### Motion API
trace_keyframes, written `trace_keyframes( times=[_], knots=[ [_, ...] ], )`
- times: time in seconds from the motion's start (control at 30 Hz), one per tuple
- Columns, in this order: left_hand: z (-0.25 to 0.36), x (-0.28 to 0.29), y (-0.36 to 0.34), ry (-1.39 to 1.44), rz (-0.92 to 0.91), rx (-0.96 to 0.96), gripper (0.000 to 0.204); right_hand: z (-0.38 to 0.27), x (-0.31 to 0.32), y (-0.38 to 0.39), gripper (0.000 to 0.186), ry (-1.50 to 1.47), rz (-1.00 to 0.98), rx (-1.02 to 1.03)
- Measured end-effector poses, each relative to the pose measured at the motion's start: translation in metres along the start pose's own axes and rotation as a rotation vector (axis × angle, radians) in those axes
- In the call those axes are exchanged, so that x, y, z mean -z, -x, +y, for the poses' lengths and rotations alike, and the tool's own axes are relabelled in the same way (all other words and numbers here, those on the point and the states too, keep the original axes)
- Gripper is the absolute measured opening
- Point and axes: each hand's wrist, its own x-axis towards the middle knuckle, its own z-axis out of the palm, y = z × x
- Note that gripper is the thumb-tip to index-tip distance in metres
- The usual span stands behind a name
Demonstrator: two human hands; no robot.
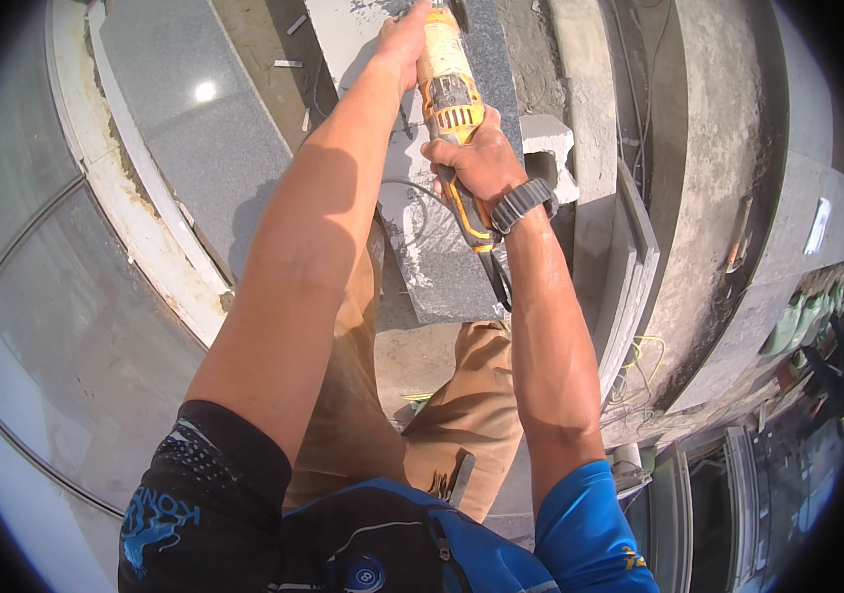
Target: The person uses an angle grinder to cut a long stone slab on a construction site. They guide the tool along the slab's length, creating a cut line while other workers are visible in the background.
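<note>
My left hand (400, 49) is closed on the front end of a yellow-and-black power tool (447, 69), apparently a grinder, at the top centre. My right hand (483, 163), with a dark watch at the wrist, grips its rear handle, from which a black cord runs down. The tool's front tip is cut off by the picture's edge. Beneath it lies a speckled grey stone slab (447, 292) smeared with white powder. A pale hollow block (560, 136) sits just right of the slab.
Another grey slab (185, 64) lies to the left, beside glossy panels (66, 316). On the right are stacked slab pieces (625, 257), loose cables, a long-handled small tool (738, 235), concrete ledges and green sacks (788, 321). My legs are below the slab.
</note>
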Motion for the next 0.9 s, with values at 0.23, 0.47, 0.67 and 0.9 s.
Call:
trace_keyframes(
  times=[0.23,0.47,0.67,0.9],
  knots=[
    [0.017,-0.005,-0.019,-0.015,-0.046,0.014,0.082,-0.011,0.000,-0.022,0.079,0.009,-0.005,0.014],
    [0.021,-0.007,-0.024,-0.018,-0.081,0.029,0.077,-0.016,0.000,-0.030,0.074,0.063,0.023,-0.038],
    [0.006,0.001,-0.012,0.005,-0.074,0.024,0.073,-0.006,0.000,-0.011,0.082,0.045,0.018,-0.020],
    [-0.017,0.003,0.019,-0.026,0.028,0.008,0.065,0.014,0.001,0.019,0.082,0.031,0.024,-0.037]
  ],
)
